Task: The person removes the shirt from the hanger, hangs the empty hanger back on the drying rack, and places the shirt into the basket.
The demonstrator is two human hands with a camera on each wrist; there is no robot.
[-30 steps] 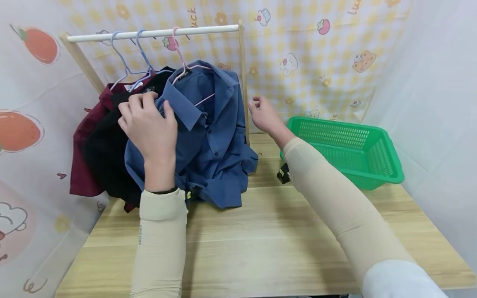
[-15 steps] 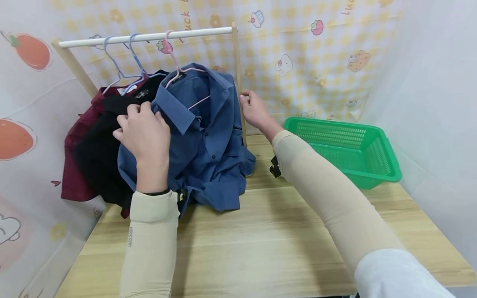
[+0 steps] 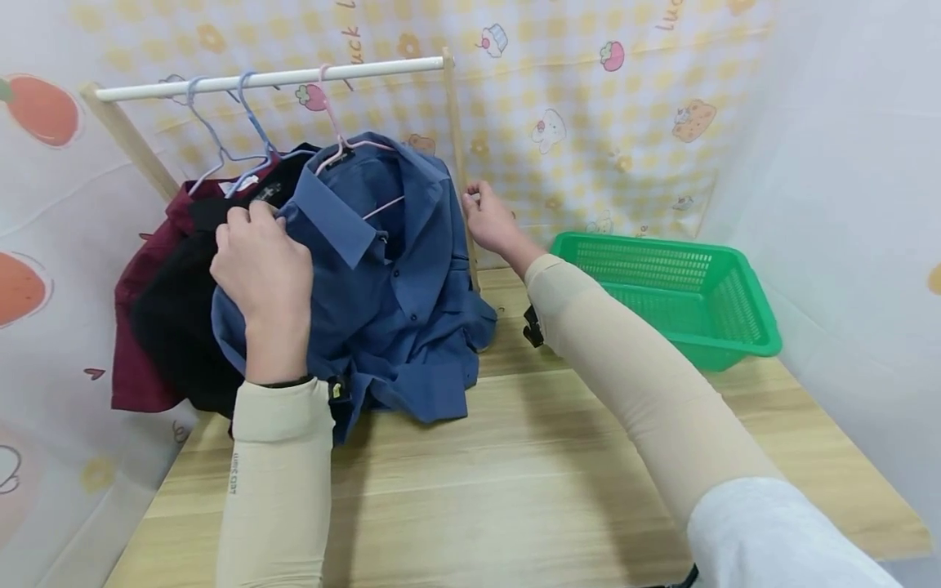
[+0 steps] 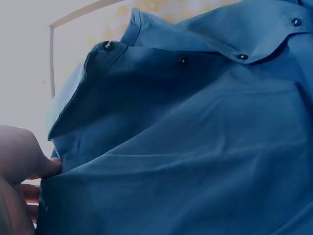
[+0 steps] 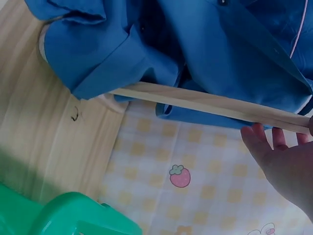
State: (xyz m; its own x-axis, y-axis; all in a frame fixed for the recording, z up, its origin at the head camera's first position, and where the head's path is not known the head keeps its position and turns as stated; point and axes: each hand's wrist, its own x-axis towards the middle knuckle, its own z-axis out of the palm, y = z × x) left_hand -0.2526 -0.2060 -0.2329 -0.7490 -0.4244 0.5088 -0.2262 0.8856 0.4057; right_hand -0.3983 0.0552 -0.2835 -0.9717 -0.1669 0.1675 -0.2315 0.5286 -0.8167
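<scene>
A blue button-up shirt (image 3: 412,286) hangs open at the collar on a pink hanger (image 3: 331,114), at the right of the garments on the rack. My left hand (image 3: 266,261) pinches the shirt's shoulder near the collar. Seen from the left wrist, the thumb (image 4: 49,166) lies against the edge of the cloth, with other fingers behind it. My right hand (image 3: 494,219) holds the rack's right wooden post (image 5: 210,104) beside the shirt, fingertips against its side. In the right wrist view the hand is partly cut off by the frame edge.
Behind the blue shirt, a black garment (image 3: 184,302) and a maroon one (image 3: 140,327) hang from blue hangers (image 3: 253,122) on the white rail (image 3: 287,78). A green plastic basket (image 3: 764,327) stands at the right on the wooden table (image 3: 470,498). Patterned cloth walls enclose the back and sides.
The right hand has come closer to the rack's right post and now meets it. The left hand has stayed at the shirt's shoulder, fingers closing in. The whole head view has shifted slightly.
</scene>
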